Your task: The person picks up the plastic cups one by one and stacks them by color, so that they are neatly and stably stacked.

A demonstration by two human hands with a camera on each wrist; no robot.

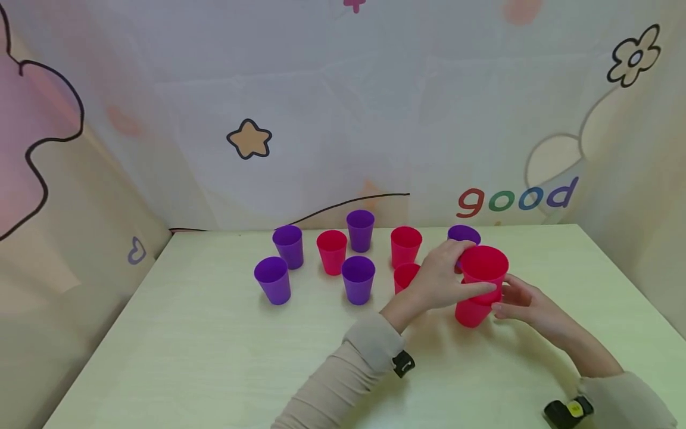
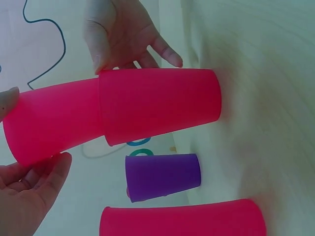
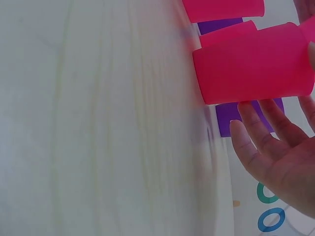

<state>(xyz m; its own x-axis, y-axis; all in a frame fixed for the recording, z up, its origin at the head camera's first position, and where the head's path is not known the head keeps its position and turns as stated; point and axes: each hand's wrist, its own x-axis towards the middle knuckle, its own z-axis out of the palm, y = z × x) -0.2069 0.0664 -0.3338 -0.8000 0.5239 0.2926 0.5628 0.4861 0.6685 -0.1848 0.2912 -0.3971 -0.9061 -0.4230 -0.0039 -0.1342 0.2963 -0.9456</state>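
Note:
My left hand (image 1: 442, 277) grips a red cup (image 1: 485, 265), thumb on its near side and fingers at its far side. The lower end of that cup sits inside a second red cup (image 2: 157, 105), which stands upright on the table. Beside this lower cup is my right hand (image 1: 538, 310); in the right wrist view its fingers (image 3: 253, 120) are spread and fairly straight, the tips at the cup's side. Behind the pair stands a purple cup (image 1: 463, 232), partly covered by my left hand. Another red cup (image 1: 405, 276) is partly hidden by that hand.
Left of my hands, several upright cups stand apart: purple ones (image 1: 272, 280) and red ones (image 1: 331, 252). The pale table (image 1: 203, 357) ends at a printed cloth backdrop (image 1: 343, 119), which also rises at both sides.

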